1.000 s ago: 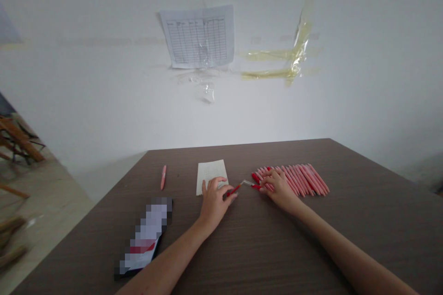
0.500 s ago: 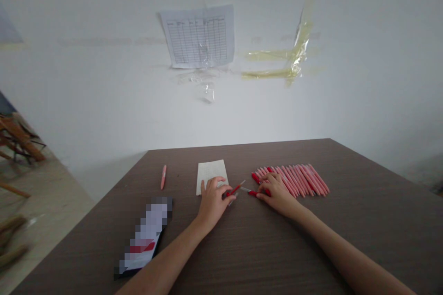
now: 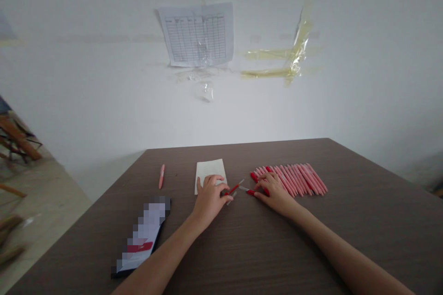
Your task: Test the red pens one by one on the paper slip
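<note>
My left hand (image 3: 210,196) is closed in a pinch, thumb and forefinger round a slim red pen (image 3: 235,187) whose pale, clear end points up and right. A small clear piece, perhaps a cap (image 3: 232,198), shows by the thumb; whether it is held I cannot tell. My right hand (image 3: 273,195) pinches a red pen (image 3: 250,191), its pale tip pointing left towards the other pen. The two tips are close but apart. Beyond and right of my right hand lies a row of pink pens (image 3: 301,179) with a few red ones among them. Under my left fingers is a cream notepad (image 3: 210,168).
A single pink pen (image 3: 161,176) lies on the left of the brown table (image 3: 242,249). Nearer stands a blurred-out white and dark packet (image 3: 141,237), beside my left forearm. The wall (image 3: 138,115) behind carries a taped printed sheet (image 3: 199,34) and yellowish tape (image 3: 270,73).
The whole view has shifted very slightly. Both hands keep nearly the same pose, each with its pen, and nothing else has visibly moved.
</note>
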{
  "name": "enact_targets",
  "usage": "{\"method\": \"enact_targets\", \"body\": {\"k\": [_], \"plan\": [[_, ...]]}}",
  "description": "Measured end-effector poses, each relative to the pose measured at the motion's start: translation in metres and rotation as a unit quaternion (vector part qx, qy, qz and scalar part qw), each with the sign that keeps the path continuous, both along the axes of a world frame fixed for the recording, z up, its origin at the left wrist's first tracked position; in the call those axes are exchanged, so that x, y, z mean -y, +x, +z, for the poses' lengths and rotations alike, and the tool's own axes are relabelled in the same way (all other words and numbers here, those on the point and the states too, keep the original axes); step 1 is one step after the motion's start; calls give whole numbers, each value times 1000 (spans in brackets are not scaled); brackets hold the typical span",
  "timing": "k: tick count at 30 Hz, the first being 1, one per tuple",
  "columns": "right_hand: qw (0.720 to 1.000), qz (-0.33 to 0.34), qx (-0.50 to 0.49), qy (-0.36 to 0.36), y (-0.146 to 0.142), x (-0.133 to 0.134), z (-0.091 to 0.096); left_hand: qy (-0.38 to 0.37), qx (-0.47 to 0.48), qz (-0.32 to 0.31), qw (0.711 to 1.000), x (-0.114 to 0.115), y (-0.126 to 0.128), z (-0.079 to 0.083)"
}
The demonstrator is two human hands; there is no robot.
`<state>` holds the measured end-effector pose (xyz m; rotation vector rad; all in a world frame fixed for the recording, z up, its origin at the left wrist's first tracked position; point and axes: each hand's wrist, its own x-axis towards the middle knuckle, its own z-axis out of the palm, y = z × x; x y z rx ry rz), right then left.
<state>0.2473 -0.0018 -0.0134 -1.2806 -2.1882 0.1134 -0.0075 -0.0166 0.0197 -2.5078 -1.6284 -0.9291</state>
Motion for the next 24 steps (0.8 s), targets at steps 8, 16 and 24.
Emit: {"method": "enact_targets", "body": {"k": [8,16,24], "plan": [[1000,-1,-19,-9,-4,4,3,-37,-15,5,999,1,-1,7],[1000,5,-6,-2,-8,6,5,-65,-21,22,997,1,-2,12],[995,59,71,39,-26,17,13,-42,-8,74,996,-4,-6,12]]}}
